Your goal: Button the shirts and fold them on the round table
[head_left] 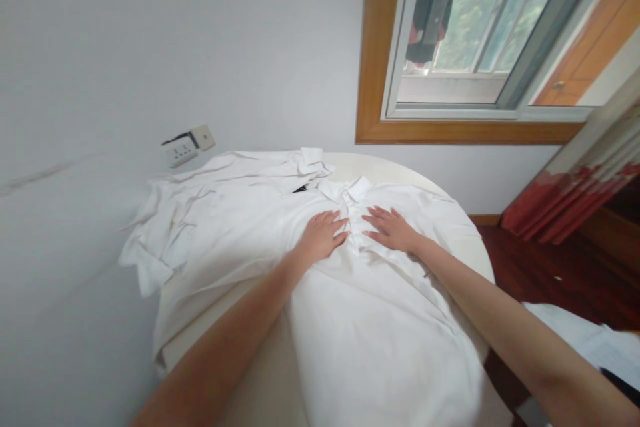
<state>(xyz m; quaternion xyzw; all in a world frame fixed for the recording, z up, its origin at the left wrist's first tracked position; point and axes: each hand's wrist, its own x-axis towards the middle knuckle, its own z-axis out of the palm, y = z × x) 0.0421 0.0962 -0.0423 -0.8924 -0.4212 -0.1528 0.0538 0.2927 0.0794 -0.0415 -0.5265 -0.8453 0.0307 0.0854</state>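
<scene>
A white collared shirt [380, 327] lies spread over a round cream table [400, 165], its collar toward the wall and its button placket running down the middle. My left hand [323, 237] rests flat on the shirt just left of the placket, fingers spread. On the other side of the placket my right hand [393, 228] also lies flat, fingers apart and pointing left. Creases show in the cloth around and below the right hand. More white garments [220, 193] lie on the left part of the table, partly overhanging its edge.
A wall socket [180, 151] sits just behind the table at the left. At the back right is a wood-framed window [383, 47]. A red and white curtain [565, 193] hangs at the far right above a dark red floor [530, 273]. White cloth [585, 333] shows at the lower right.
</scene>
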